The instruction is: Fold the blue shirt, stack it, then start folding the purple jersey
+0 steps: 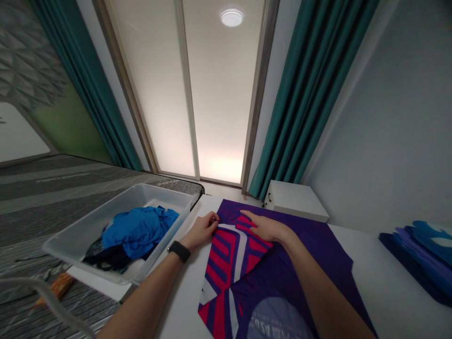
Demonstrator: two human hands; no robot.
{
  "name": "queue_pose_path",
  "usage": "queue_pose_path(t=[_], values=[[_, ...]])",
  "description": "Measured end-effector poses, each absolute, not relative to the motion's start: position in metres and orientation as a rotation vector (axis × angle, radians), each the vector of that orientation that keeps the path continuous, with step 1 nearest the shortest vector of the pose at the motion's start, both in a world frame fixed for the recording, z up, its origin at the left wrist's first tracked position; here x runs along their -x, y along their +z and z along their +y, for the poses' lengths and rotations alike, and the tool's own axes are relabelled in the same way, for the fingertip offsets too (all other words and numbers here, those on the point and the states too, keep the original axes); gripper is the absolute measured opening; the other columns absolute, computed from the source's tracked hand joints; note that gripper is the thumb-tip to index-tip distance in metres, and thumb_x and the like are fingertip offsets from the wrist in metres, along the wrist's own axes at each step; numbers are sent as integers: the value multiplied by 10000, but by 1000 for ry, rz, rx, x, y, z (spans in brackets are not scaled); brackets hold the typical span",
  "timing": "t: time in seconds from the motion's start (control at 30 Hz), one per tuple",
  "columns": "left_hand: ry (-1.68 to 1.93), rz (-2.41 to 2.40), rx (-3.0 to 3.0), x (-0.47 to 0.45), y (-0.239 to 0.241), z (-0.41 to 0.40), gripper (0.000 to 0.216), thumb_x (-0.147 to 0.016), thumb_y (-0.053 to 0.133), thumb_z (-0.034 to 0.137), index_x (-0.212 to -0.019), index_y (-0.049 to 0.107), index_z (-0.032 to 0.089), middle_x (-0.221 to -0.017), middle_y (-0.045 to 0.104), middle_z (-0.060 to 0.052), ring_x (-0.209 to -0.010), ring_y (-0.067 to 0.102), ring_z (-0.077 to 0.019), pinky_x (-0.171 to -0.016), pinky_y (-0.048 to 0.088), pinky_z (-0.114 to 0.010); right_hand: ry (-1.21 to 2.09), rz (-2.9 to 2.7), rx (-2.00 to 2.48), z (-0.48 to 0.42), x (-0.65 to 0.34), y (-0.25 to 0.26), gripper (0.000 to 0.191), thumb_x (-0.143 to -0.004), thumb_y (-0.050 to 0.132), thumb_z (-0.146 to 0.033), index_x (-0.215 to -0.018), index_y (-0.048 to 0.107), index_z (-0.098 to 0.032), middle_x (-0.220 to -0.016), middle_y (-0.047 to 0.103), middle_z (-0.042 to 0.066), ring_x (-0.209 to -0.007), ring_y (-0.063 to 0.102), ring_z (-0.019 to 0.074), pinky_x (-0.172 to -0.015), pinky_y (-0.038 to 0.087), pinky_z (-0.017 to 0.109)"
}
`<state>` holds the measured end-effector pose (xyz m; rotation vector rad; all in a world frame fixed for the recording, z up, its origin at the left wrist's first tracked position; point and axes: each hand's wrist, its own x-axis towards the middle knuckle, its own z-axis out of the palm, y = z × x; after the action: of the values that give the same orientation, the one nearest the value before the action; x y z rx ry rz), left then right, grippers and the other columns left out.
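A purple T-shirt lies spread on the white table, with a pale printed patch near its bottom edge in view. Its red, purple and white striped part is folded over along the left side. My left hand, with a dark watch on the wrist, pinches the shirt's left edge near the top of the stripes. On the striped fold rests my right hand, fingers stretched out and apart, pressing on the cloth.
Left of the table stands a translucent plastic bin holding blue and dark clothes. A stack of folded blue and purple garments sits at the table's right. Behind are a white cabinet, teal curtains and frosted doors.
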<state>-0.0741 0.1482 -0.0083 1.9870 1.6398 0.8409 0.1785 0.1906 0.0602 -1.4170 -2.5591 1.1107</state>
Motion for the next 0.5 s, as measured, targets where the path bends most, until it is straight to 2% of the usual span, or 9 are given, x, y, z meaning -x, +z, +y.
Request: queue_pose_path(t=[0.1, 0.2, 0.3, 0.5], values=[[789, 1676, -2050, 72, -10, 149, 143, -882, 481, 255, -963, 585, 201, -689, 632, 23, -646, 586, -156, -630, 373, -253, 1045, -2681, 1607, 192, -175, 49, 785, -840, 587, -247, -1528, 210, -280, -1255, 632, 161, -859, 704, 270, -717, 537, 364], [769, 1689, -2066, 72, -10, 149, 157, -893, 478, 270, -977, 594, 205, -725, 649, 14, -688, 607, -161, -648, 383, -251, 921, -2800, 1580, 194, -172, 42, 767, -813, 614, -281, -1506, 287, -247, -1293, 610, 167, -1044, 658, 314, -816, 520, 391], [755, 1681, -2065, 73, -9, 147, 182, -905, 447, 262, -992, 597, 209, -735, 655, 15, -696, 611, -162, -666, 390, -254, 843, -2868, 1541, 196, -172, 41, 737, -812, 602, -250, -1493, 320, -252, -1355, 571, 145, -1171, 592, 311, -913, 474, 388], [733, 1713, -2084, 69, -6, 146, 206, -910, 418, 237, -1002, 600, 210, -814, 690, -6, -752, 629, -178, -706, 399, -267, 715, -2832, 1655, 194, -174, 42, 682, -876, 526, -242, -1510, 277, -285, -1391, 542, 137, -1212, 563, 298, -932, 446, 389]])
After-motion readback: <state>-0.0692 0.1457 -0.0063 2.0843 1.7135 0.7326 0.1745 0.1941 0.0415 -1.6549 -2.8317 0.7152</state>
